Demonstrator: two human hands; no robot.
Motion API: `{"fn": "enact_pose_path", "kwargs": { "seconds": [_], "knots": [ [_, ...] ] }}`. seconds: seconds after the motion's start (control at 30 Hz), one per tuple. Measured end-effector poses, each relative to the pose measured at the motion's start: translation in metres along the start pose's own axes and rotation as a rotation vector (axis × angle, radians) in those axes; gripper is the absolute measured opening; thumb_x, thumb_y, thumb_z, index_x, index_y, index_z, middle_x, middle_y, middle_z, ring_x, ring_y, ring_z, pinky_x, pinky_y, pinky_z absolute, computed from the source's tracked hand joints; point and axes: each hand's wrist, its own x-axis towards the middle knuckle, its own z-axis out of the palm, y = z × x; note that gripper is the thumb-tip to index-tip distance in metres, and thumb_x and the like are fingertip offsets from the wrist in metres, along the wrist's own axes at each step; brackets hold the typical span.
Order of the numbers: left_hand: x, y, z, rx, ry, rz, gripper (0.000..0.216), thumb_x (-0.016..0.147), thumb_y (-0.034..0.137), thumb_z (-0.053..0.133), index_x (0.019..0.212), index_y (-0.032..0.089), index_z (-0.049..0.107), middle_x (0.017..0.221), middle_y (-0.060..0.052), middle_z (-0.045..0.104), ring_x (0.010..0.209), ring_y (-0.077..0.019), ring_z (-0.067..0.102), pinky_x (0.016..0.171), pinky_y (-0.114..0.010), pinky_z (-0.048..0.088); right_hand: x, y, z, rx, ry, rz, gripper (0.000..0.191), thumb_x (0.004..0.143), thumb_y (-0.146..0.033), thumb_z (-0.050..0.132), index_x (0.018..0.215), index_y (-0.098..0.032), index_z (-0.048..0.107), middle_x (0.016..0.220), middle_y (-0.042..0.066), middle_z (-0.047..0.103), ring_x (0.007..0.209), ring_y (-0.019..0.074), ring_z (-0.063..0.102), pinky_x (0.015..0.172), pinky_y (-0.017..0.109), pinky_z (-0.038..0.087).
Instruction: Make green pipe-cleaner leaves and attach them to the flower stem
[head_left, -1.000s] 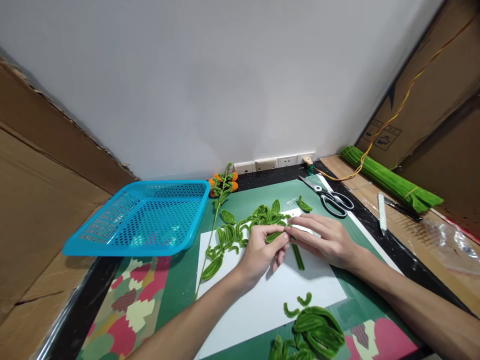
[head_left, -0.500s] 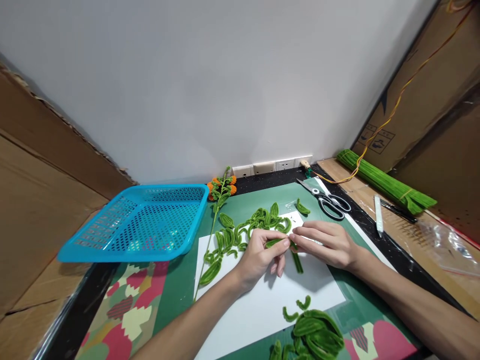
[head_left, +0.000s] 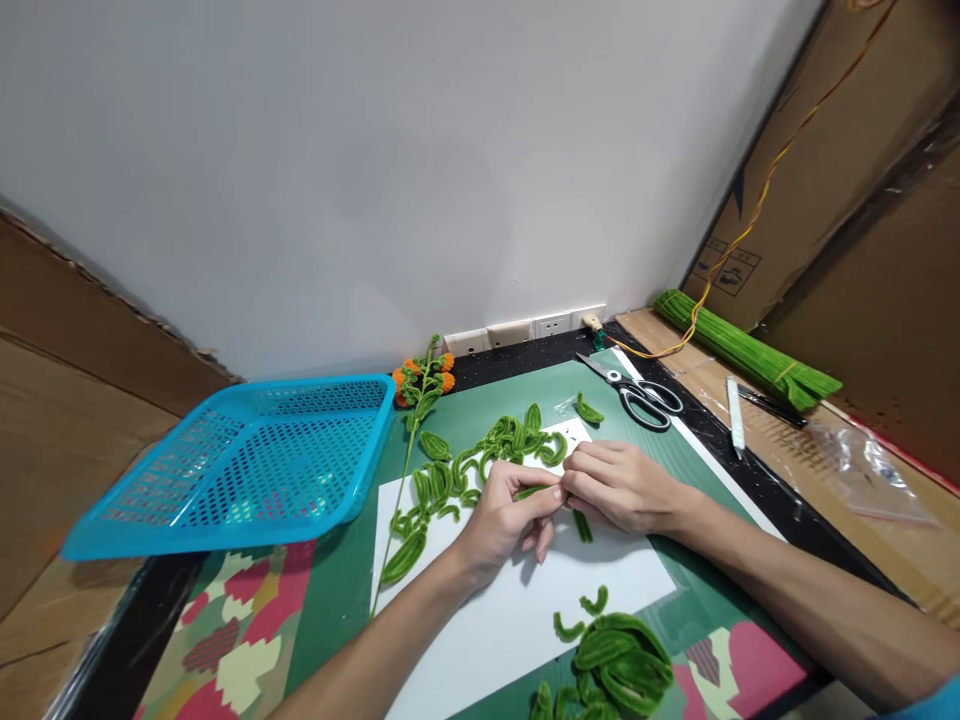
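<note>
Over the white paper point(head_left: 480, 640), my left hand point(head_left: 499, 520) pinches a fuzzy green pipe-cleaner leaf point(head_left: 531, 491) between thumb and forefinger. My right hand point(head_left: 619, 485) meets it fingertip to fingertip, closed on the same leaf's end; the exact grip is hidden by the fingers. A short green pipe-cleaner piece point(head_left: 583, 526) shows below the right fingers; whether it joins the leaf I cannot tell. Behind the hands lie several green leaves and curls point(head_left: 504, 436). Nearer me is a heap of green leaves point(head_left: 624, 660).
A blue plastic basket point(head_left: 384, 440) stands at the left. Beside it is a stem with orange flowers point(head_left: 424, 385). Black-handled scissors point(head_left: 645, 400) lie at the back right, near a white pen-like tool point(head_left: 736, 418) and a bundle of green pipe cleaners point(head_left: 750, 350).
The view has swung slightly to the right. My right fingers have curled in closer against the left fingertips; both hands stay over the paper.
</note>
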Motion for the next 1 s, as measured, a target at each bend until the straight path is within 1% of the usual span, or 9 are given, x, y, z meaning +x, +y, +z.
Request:
{"fn": "enact_pose_path", "kwargs": {
  "seconds": [0.1,0.2,0.33,0.5,0.6,0.7,0.8,0.9,1.0],
  "knots": [
    [0.000,0.001,0.000,-0.021,-0.002,-0.013,0.039,0.091,0.044,0.078,0.087,0.006,0.083,0.043,-0.004,0.060,0.033,-0.0080,0.046,0.038,-0.019,0.024,0.000,-0.001,0.001,-0.081,0.056,-0.036,0.035,0.112,-0.018,0.042,0.081,-0.018,0.060,0.070,0.003,0.056,0.064,0.0180,0.045,0.060,0.031,0.037],
    [0.000,0.002,0.000,-0.029,-0.007,-0.015,0.038,0.090,0.044,0.079,0.079,0.007,0.080,0.045,-0.003,0.059,0.035,-0.0070,0.044,0.040,-0.020,0.023,-0.001,-0.002,0.003,-0.108,0.105,-0.038,0.036,0.111,-0.017,0.043,0.077,-0.020,0.057,0.067,0.001,0.051,0.061,0.0170,0.041,0.059,0.031,0.033],
    [-0.001,0.007,0.003,-0.031,-0.005,-0.002,0.038,0.087,0.043,0.082,0.071,0.008,0.077,0.048,-0.002,0.055,0.041,-0.0072,0.043,0.043,-0.021,0.022,-0.001,-0.006,0.006,-0.009,0.173,-0.009,0.032,0.108,-0.015,0.044,0.079,-0.021,0.054,0.065,-0.002,0.045,0.058,0.0165,0.039,0.058,0.031,0.031],
    [-0.003,0.011,0.009,-0.046,0.001,0.029,0.039,0.085,0.046,0.085,0.073,0.010,0.077,0.054,0.000,0.053,0.046,-0.0075,0.045,0.043,-0.021,0.024,-0.001,-0.013,0.008,0.186,0.289,0.108,0.025,0.106,-0.013,0.041,0.086,-0.021,0.053,0.066,-0.002,0.047,0.056,0.0166,0.040,0.056,0.031,0.031],
    [-0.004,0.012,0.011,-0.007,0.007,0.058,0.038,0.086,0.046,0.085,0.075,0.010,0.080,0.055,-0.001,0.055,0.047,-0.0074,0.045,0.044,-0.021,0.027,-0.002,-0.017,0.009,0.263,0.296,0.166,0.026,0.107,-0.014,0.039,0.085,-0.023,0.051,0.065,-0.002,0.047,0.054,0.0158,0.039,0.054,0.031,0.030],
    [-0.004,0.013,0.010,0.062,0.036,0.119,0.038,0.088,0.043,0.085,0.069,0.011,0.077,0.058,0.000,0.056,0.049,-0.0070,0.046,0.046,-0.020,0.031,-0.003,-0.018,0.010,0.326,0.292,0.221,0.028,0.107,-0.014,0.040,0.083,-0.024,0.048,0.065,-0.003,0.046,0.053,0.0145,0.038,0.053,0.030,0.028],
    [-0.003,0.016,0.006,0.161,0.066,0.177,0.035,0.090,0.041,0.083,0.071,0.012,0.079,0.060,-0.001,0.057,0.051,-0.0072,0.046,0.048,-0.021,0.032,-0.004,-0.018,0.012,0.470,0.271,0.284,0.029,0.110,-0.019,0.039,0.083,-0.024,0.047,0.065,-0.004,0.045,0.053,0.0133,0.039,0.052,0.028,0.029],
    [-0.003,0.017,0.003,0.164,0.058,0.167,0.035,0.091,0.042,0.082,0.075,0.011,0.081,0.060,0.000,0.054,0.052,-0.0074,0.043,0.047,-0.022,0.029,-0.005,-0.019,0.012,0.627,0.215,0.379,0.032,0.114,-0.029,0.038,0.084,-0.023,0.049,0.066,-0.004,0.046,0.055,0.0130,0.044,0.054,0.025,0.035],
    [-0.003,0.017,0.003,0.084,0.027,0.103,0.035,0.089,0.043,0.082,0.076,0.010,0.080,0.057,0.001,0.049,0.050,-0.0069,0.037,0.046,-0.022,0.025,-0.006,-0.020,0.012,0.711,0.198,0.439,0.036,0.115,-0.037,0.039,0.085,-0.022,0.051,0.068,-0.003,0.049,0.057,0.0128,0.047,0.056,0.024,0.038]
  ]
}}
